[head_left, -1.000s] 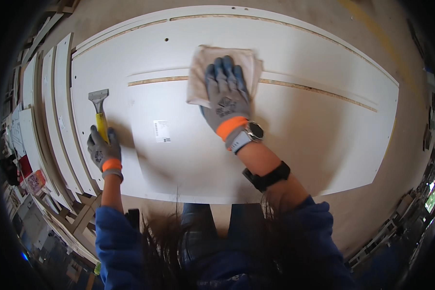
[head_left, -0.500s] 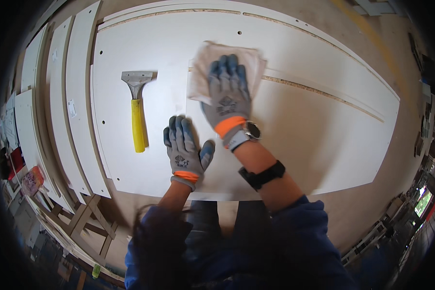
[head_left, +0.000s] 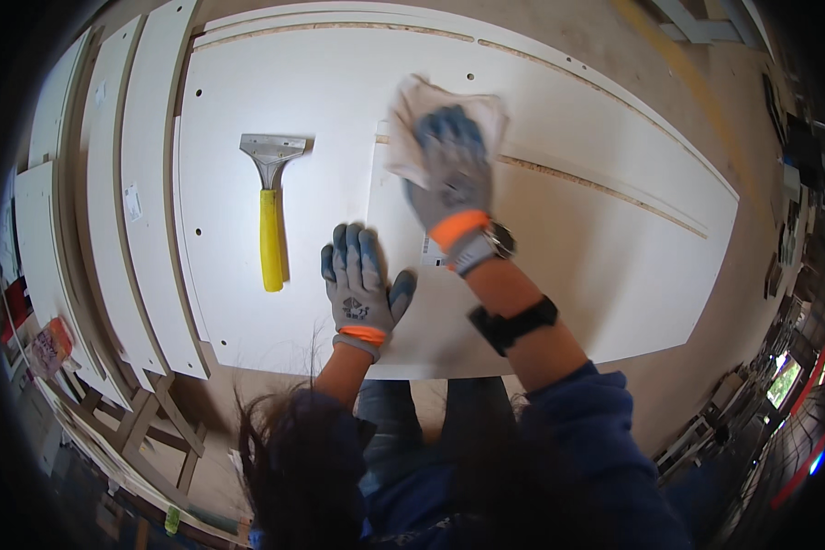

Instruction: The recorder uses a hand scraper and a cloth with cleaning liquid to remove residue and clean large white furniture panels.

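Note:
My right hand [head_left: 454, 174], in a grey glove with blue fingertips, presses a pale pinkish cloth [head_left: 412, 105] onto a large white panel [head_left: 541, 284]. Its fingers look bent over the cloth, though motion blurs them. Under the cloth runs part of a narrow groove [head_left: 605, 188] with a raw particle-board inside. My left hand [head_left: 359, 284], gloved the same way, rests flat on the panel with fingers stretched and thumb apart, holding nothing. To its left lies a scraper [head_left: 270, 220] with a yellow handle and a wide metal head, untouched.
Several long white boards [head_left: 160, 183] stand side by side left of the panel, on a wooden support [head_left: 165, 417]. A printed label [head_left: 434, 252] sits on the panel beside my right wrist. Brown floor [head_left: 706, 82] shows past the panel's curved edge; assorted items line the far right.
The cloth under my right hand has bunched narrower, its left edge pulled inward. The label by my right wrist has come into view. My whole view has shifted slightly; my left hand stays flat.

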Available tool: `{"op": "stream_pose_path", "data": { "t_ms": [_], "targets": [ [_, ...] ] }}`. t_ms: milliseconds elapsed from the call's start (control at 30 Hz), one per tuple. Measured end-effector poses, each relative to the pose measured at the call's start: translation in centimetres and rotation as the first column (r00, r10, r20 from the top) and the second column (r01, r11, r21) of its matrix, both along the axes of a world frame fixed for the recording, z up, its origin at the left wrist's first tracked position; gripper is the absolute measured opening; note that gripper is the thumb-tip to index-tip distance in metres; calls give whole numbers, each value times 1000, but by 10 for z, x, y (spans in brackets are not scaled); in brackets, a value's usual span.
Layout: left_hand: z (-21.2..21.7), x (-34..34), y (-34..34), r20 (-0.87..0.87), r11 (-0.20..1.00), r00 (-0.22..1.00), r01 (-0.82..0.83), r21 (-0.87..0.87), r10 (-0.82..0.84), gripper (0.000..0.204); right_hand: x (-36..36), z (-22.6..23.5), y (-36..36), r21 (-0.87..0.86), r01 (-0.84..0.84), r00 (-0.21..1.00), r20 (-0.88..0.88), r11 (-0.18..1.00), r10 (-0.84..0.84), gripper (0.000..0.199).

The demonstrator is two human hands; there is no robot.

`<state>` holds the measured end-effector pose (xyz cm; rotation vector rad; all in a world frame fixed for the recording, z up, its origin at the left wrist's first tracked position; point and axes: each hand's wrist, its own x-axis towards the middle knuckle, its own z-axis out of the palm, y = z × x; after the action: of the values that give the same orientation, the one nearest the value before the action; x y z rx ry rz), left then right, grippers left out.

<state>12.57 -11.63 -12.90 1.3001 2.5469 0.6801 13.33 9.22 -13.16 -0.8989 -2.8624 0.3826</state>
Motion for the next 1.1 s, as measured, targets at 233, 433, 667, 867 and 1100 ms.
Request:
{"op": "stream_pose_path", "data": {
  "t_ms": [233, 433, 667, 867, 1100],
  "targets": [
    [6, -5, -1, -8, 1000, 1000, -14, -25, 14, 84, 54, 8, 45, 67, 219, 948, 223, 973, -229, 54],
    [3, -2, 6, 10, 999, 1000, 25, -44, -25, 85, -44, -2, -25, 41, -38, 997, 71, 998, 35, 56],
    [5, -4, 1, 29, 1000, 1000, -6, -24, 6, 87, 72, 1, 42, 288, -80, 927, 374, 954, -36, 75],
    [0, 0, 7, 49, 1000, 999, -14, 3, 13, 86, -7, 4, 3, 122, -102, 970, 233, 987, 72, 73],
    [15, -4, -8, 172, 998, 985, -17, -62, 27, 79, 41, 14, -46, -108, -489, 849, 167, 865, 501, 66]
  ]
}}
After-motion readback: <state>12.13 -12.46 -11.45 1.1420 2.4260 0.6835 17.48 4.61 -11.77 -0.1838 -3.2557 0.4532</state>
